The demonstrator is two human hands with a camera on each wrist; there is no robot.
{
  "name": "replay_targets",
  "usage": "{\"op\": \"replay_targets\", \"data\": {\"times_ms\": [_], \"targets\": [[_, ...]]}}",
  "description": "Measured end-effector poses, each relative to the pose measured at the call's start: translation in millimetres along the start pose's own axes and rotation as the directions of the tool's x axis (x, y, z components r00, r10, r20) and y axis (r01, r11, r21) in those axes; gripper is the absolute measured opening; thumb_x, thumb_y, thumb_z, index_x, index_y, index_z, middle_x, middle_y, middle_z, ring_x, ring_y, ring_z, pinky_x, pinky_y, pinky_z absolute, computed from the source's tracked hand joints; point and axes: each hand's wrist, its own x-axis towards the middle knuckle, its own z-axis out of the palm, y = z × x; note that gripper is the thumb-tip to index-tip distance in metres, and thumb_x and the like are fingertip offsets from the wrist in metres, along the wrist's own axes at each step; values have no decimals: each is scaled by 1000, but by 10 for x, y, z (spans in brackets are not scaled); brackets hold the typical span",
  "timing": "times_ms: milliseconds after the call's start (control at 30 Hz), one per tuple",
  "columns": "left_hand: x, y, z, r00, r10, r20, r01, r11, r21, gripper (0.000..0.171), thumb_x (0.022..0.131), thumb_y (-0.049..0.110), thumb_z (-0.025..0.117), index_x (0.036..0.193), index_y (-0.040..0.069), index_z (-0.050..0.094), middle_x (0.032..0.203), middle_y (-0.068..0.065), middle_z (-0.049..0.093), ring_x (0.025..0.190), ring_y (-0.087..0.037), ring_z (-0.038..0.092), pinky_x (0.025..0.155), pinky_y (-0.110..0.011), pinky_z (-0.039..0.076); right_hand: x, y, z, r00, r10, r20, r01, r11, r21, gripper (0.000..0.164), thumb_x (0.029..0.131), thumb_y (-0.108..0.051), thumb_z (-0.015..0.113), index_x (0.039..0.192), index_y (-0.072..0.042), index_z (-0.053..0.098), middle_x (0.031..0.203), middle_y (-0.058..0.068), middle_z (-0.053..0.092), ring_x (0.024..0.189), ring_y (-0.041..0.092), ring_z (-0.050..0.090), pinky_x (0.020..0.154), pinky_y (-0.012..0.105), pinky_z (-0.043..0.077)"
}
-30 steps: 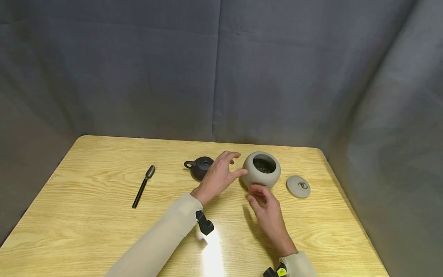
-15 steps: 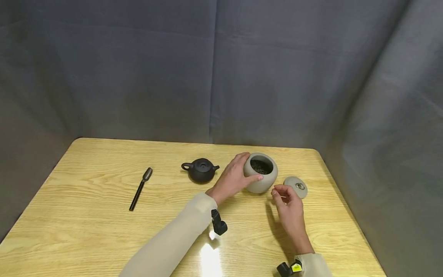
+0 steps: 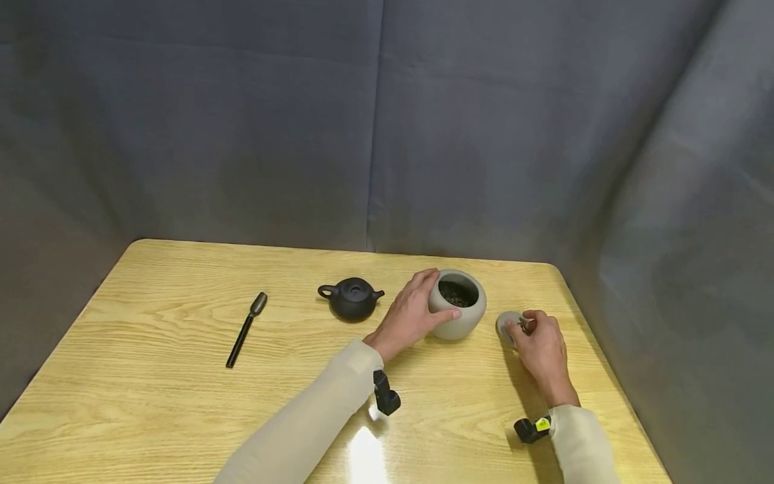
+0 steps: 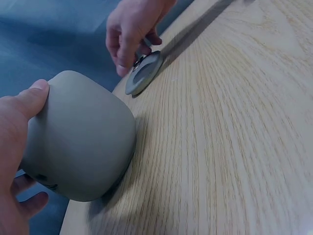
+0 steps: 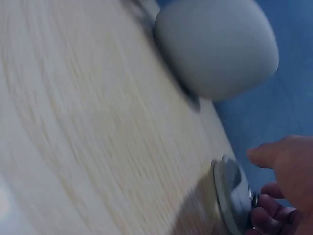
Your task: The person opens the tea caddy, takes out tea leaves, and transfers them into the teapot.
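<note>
My left hand grips the side of a round grey tea jar, thumb on the front near the rim and fingers around the far left side. Dark loose tea shows inside its open mouth. The jar stands on the table. To its right, the grey lid lies flat on the wood. Over this lid is my right hand. In the right wrist view its fingertips are right at the small metal ring on the lid, while the thumb stands apart from it.
A small dark teapot stands left of the jar, its spout toward my left hand. Farther left lies a tea scoop with a black handle. Grey curtains hang behind and beside the wooden table.
My left hand has come from the left onto the jar and taken hold of it. My right hand has moved from the jar's front rightward to the lid.
</note>
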Motion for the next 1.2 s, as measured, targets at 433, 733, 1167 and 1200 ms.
{"op": "replay_targets", "data": {"times_ms": [433, 733, 1167, 1200], "targets": [[-5, -2, 14, 1000, 1, -5, -1, 1000, -10, 91, 97, 52, 76, 167, 11, 35, 174, -5, 35, 160, -27, 39, 127, -46, 41, 161, 135, -82, 995, 95, 34, -94, 995, -13, 40, 107, -31, 63, 122, 6, 62, 113, 24, 64, 99, 35, 61, 76, 34, 45], [-19, -17, 21, 1000, 4, -7, -4, 1000, -19, 91, 97, 52, 76, 168, 12, 35, 174, -5, 35, 160, -27, 38, 127, -46, 40, 261, 137, -246, 946, 232, 225, -241, 970, 13, 43, 104, -40, 65, 77, -6, 64, 74, 0, 51, 76, 22, 48, 66, 32, 40], [-28, -31, 27, 1000, 8, -16, -8, 1000, -23, 90, 97, 53, 76, 168, 14, 35, 174, -3, 34, 160, -27, 38, 127, -46, 41, 174, 46, -70, 998, 57, 14, -56, 998, -32, 20, 106, -17, 65, 101, 1, 60, 94, 19, 65, 79, 28, 57, 62, 31, 42], [-29, -32, 29, 1000, 9, -16, -10, 1000, -25, 90, 97, 53, 76, 168, 14, 35, 174, -3, 35, 160, -27, 39, 126, -46, 41, 162, 45, -68, 999, 44, 0, -44, 999, -28, 19, 106, -17, 65, 101, 1, 61, 96, 20, 66, 79, 28, 58, 62, 30, 43]]}}
